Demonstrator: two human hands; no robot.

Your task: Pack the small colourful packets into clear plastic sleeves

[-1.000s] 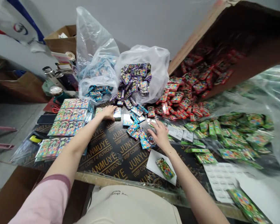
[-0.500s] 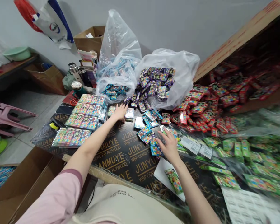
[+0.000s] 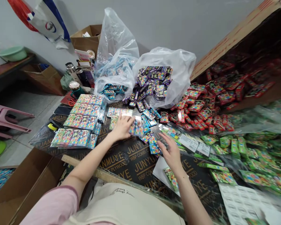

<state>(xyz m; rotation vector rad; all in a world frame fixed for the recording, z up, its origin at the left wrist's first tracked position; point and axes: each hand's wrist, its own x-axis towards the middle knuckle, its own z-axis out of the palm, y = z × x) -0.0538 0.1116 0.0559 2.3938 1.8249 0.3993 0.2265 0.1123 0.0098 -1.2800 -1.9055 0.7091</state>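
My left hand [image 3: 123,127] reaches over the dark printed plywood tabletop [image 3: 121,159] and pinches a small blue packet [image 3: 137,128] at its fingertips. A row of flat packets [image 3: 118,113] lies just beyond it. My right hand [image 3: 170,150] hovers with fingers spread beside a loose cluster of blue packets [image 3: 152,144], holding nothing. Under my right wrist a green packet [image 3: 170,177] rests on a white sheet.
Stacked flat card packs [image 3: 81,123] sit at the left. Two clear bags [image 3: 154,79] spill blue and purple packets. Red packets [image 3: 199,106] pour from a tilted cardboard box [image 3: 243,40]; green packets [image 3: 243,156] fill the right. An open carton [image 3: 21,187] stands lower left, flasks [image 3: 72,73] behind.
My left hand pulled back from the far row of packets and now pinches a blue packet near the middle. My right hand lifted slightly off the cluster and drew back.
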